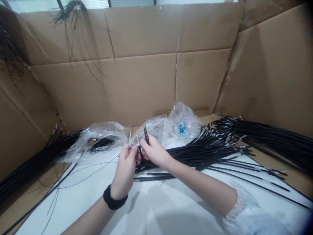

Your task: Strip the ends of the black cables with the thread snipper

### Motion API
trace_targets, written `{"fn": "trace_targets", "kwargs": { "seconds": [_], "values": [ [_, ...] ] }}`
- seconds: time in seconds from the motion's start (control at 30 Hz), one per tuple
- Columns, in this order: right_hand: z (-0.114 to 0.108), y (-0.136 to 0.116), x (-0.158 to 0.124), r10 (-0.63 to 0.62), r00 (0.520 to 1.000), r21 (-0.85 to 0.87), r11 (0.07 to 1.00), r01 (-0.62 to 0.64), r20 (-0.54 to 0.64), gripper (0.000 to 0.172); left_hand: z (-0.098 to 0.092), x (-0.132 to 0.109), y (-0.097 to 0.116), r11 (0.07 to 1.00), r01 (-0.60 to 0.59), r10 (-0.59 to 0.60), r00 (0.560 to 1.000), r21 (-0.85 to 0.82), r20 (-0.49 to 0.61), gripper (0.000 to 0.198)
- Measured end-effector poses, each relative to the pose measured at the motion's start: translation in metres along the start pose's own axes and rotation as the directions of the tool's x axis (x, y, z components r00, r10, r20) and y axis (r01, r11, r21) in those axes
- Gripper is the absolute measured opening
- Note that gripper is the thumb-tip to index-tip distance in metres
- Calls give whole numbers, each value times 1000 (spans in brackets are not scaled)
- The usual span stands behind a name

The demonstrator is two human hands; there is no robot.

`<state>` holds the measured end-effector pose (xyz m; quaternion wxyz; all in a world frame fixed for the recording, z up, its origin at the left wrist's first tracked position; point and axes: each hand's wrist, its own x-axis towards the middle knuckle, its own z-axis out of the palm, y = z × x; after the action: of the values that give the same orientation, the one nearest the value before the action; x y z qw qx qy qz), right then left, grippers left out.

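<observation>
In the middle of the view, my left hand (pixel 126 171), with a black band (pixel 114 197) on its wrist, is closed in a pinch. Between both hands a short stretch of black cable (pixel 140 151) with a thin white end (pixel 137 139) stands upright at my left fingertips. A small pale piece there is too blurred to name. My right hand (pixel 157 153) grips dark pointed tweezers (pixel 146 134), tips upward, with its fingertips close beside the cable. Behind the right forearm lies a pile of black cables (pixel 186 156) with white ends.
Clear plastic bags stand behind the hands: one with black parts (pixel 104 142), one with pale parts (pixel 156 130), one with blue parts (pixel 182 128). Cable bundles lie at left (pixel 29 174) and right (pixel 276 137). Cardboard walls (pixel 144 81) enclose the white work surface (pixel 156 209).
</observation>
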<state>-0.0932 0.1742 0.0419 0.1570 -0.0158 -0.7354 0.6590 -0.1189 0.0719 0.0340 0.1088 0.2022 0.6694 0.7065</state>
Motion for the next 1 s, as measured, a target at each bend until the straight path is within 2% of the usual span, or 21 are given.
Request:
{"fn": "trace_targets", "kwargs": {
  "seconds": [0.07,0.13,0.2,0.27,0.33,0.43,0.53,0.63,0.73,0.83,0.9,1.0],
  "values": [
    [-1,-3,-1,94,995,-19,995,-94,19,14,-4,4,-2,995,-66,69,997,71,-29,16],
    [-3,-5,-1,173,983,-34,985,-171,61,11,-9,7,-4,965,-147,163,985,215,-59,15],
    [-4,-6,-1,201,969,-34,980,-199,141,10,-12,9,-5,905,-215,261,962,368,-78,14],
    [-4,-7,0,179,966,26,982,-188,188,10,-13,10,-5,870,-251,315,945,424,-88,13],
    [-3,-7,0,157,976,114,978,-175,151,12,-9,8,-5,917,-220,261,962,333,-84,13],
    [-1,-8,1,179,983,147,972,-183,39,14,-1,3,-2,997,-35,38,999,73,-36,16],
    [0,-7,0,186,983,111,977,-185,-2,13,2,0,3,993,103,-100,993,-52,67,16],
    [0,-4,1,139,990,120,983,-138,1,12,-2,2,9,994,99,-94,991,-44,100,13],
    [0,0,3,78,996,166,983,-84,41,11,-9,6,11,999,-28,27,999,18,40,14],
    [1,2,4,50,995,200,978,-65,84,11,-13,11,12,979,-160,154,987,124,53,22],
    [2,1,4,40,997,207,977,-54,67,11,-15,12,12,982,-145,137,988,122,69,23],
    [2,-2,3,59,998,202,977,-65,35,12,-16,11,13,999,-28,25,994,25,108,22]
  ]
}}
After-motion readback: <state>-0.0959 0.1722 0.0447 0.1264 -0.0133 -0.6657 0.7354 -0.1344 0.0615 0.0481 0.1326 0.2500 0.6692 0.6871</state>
